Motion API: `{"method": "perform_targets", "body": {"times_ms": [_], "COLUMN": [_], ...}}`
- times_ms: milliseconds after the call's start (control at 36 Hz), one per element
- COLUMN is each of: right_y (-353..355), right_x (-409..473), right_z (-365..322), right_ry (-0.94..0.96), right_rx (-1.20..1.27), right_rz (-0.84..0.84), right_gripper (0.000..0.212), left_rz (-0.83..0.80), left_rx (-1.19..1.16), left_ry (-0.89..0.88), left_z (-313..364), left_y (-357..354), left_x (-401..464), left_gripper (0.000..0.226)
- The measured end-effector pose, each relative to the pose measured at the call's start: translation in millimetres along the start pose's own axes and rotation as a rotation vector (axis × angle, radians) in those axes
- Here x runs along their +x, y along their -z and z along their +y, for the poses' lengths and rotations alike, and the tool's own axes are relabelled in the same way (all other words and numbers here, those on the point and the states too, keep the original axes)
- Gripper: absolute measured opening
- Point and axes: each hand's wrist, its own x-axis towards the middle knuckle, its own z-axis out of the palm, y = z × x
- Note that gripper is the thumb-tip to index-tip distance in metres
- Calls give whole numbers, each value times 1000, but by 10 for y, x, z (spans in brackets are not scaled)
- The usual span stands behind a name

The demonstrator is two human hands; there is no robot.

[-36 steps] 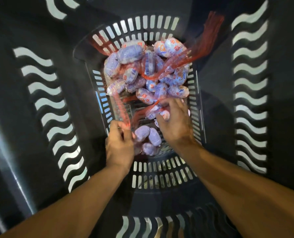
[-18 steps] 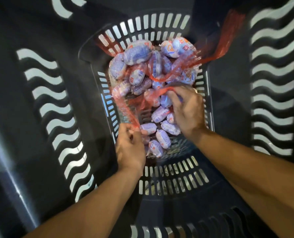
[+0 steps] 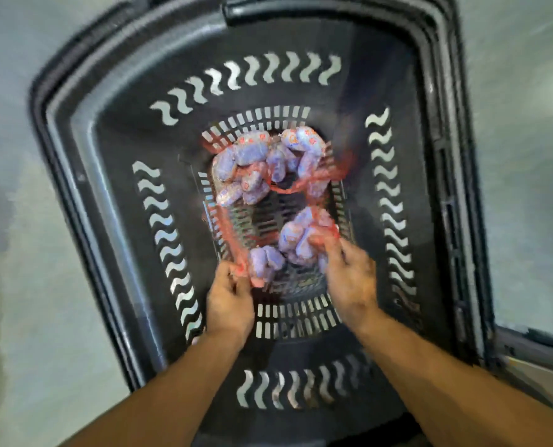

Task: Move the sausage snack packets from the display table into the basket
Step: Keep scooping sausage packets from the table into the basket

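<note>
The big black basket (image 3: 113,201) is sitting under the person, and both hands are reaching down inside it. The picture is blurring, so small things are hard to see.

Here is what could be going wrong. The red net (image 3: 301,185) around the sausage snack packets (image 3: 259,162) is stretching in long strings across the bottom of the basket. If the hands are pulling up while the strings are catching on the fingers, a bunch could be coming back out. The strings also look close to the slots in the floor of the basket, so they might be snagging there and tearing. Then packets could be spilling loose.

The biggest pile of packets is lying at the far edge of the basket floor, well apart from both hands. A smaller bunch (image 3: 304,233) is lying by the right edge, touching the right hand (image 3: 349,282). That hand is curling its fingers on this bunch. A little clump (image 3: 265,259) is lying near the near edge, just beside the left hand (image 3: 230,301). The left hand is pinching a red string of the net.
</note>
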Motion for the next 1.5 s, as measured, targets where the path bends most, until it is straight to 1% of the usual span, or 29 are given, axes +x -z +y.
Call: {"method": "perform_targets", "body": {"times_ms": [56,139,250,278,333,417,500,556,667,722,861,917,972,1028,1083,1139,1222,1250,1306,1444,1500], "right_y": [133,363,708,799,984,1244,1484,1634,1913,2030,2261,2334,2390,2434,2482,2520,2597,2630,2710,2908,2974], "right_x": [-227,-584,-1016,-1119,-1353,-1774,-2241,-2545,-3157,-3440,-4150,-4419,-4660,-4905,-5170,-5442,-5869,-6015,-6311,-6922,-7086], "right_z": [-40,-128,-337,-408,-568,-850,-1141,-1349,-1795,-1961,-2216,-2260,-2295,-2313,-2319,-2283,-2209,-2198,-2149,-1932,-1807], "right_ry": [-53,-129,-249,-260,-240,-169,-106,-79,-46,-27,123,133,108,108,156,200,232,238,225,221,228], "right_rx": [-11,28,35,31,42,80,108,143,244,268,265,305,356,388,401,474,627,652,674,609,704], "right_rz": [14,19,169,184,167,151,153,150,143,155,295,332,337,382,428,467,546,603,731,929,995], "right_gripper": [34,31,29,29,30,32,38,36,31,34,41,44,43,39,38,42,43,42,38,35,33], "left_rz": [14,20,-10,-26,-61,-107,-147,-162,-184,-186,-221,-243,-270,-317,-373,-414,-474,-500,-569,-754,-794], "left_rx": [34,37,22,24,67,96,89,89,80,43,-25,-44,-30,-38,-39,-41,-63,-60,-50,9,36], "left_ry": [-30,-51,-105,-128,-200,-292,-353,-398,-546,-605,-725,-778,-823,-871,-916,-936,-937,-935,-943,-971,-979], "left_z": [144,389,765,871,1085,1359,1636,1806,2145,2281,2588,2693,2779,2855,2908,2949,2996,2999,2985,2873,2786], "left_y": [117,325,631,709,870,1113,1369,1546,1939,2145,2666,2846,3004,3129,3213,3287,3330,3328,3290,3033,2892], "left_x": [-148,-397,-772,-873,-1111,-1497,-1942,-2255,-2903,-3191,-3849,-4084,-4284,-4454,-4617,-4751,-4945,-5019,-5197,-5671,-5859], "left_gripper": [6,8,18,21,24,22,18,13,12,9,11,12,5,5,6,4,8,8,7,6,6]}}
